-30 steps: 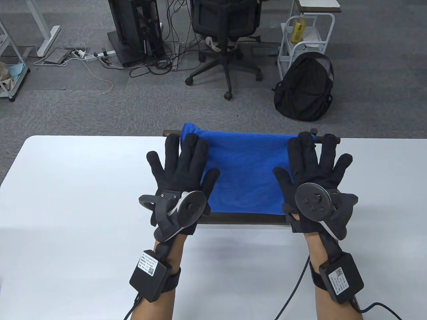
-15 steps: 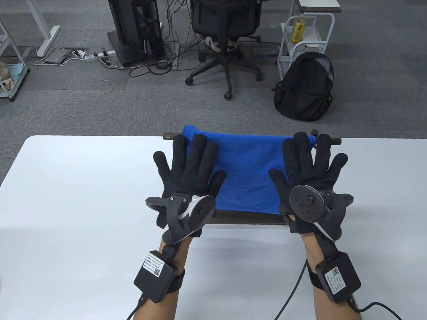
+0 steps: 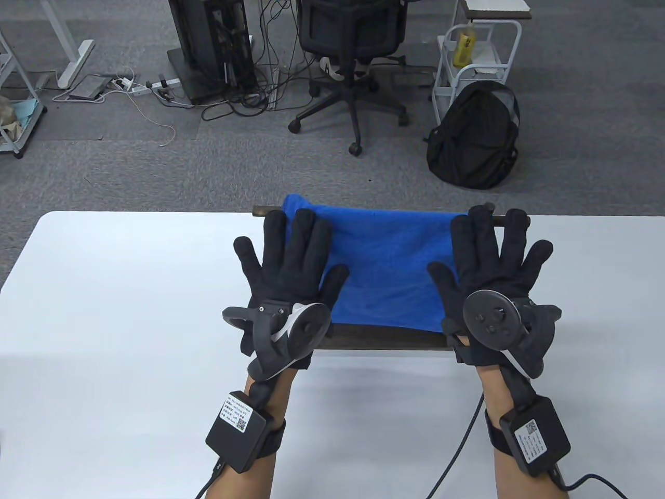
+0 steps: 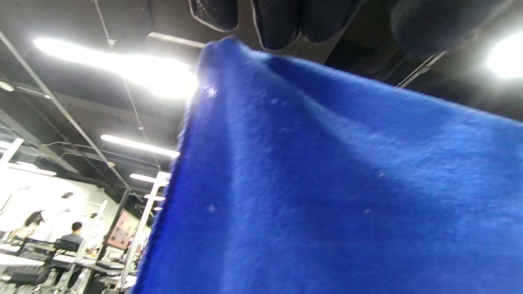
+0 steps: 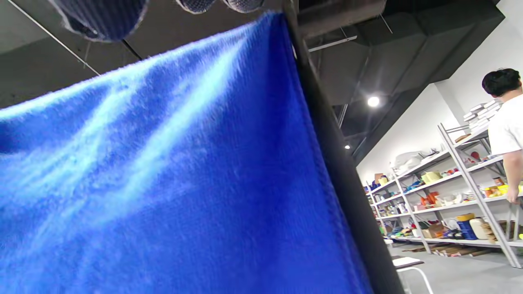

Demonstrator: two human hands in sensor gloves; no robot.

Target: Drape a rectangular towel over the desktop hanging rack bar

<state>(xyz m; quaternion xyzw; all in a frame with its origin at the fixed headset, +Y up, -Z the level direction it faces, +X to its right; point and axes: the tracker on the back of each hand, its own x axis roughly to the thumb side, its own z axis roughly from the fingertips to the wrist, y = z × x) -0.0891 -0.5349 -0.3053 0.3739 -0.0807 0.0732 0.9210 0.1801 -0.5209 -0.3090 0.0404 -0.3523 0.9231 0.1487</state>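
Observation:
A blue rectangular towel point(image 3: 384, 265) hangs over the dark top bar point(image 3: 262, 210) of the desktop rack, its near flap spread down to the rack's base point(image 3: 384, 340). My left hand point(image 3: 298, 254) lies flat with fingers spread on the towel's left edge. My right hand point(image 3: 475, 260) lies flat with fingers spread on its right edge, fingertips at the bar. Neither hand grips anything. In the left wrist view the towel point(image 4: 327, 183) fills the frame below the fingertips point(image 4: 282, 24). The right wrist view shows the towel point(image 5: 163, 171) next to a dark rack post point(image 5: 339, 163).
The rack stands at the far edge of the white table point(image 3: 104, 312). Beyond that edge, on the floor, are an office chair point(image 3: 353, 47), a black backpack point(image 3: 475, 138) and a white cart point(image 3: 475, 52).
Both hands slid slightly inward over the towel, then back outward to its side edges. The towel stays on the bar, and its top right corner looks smoother.

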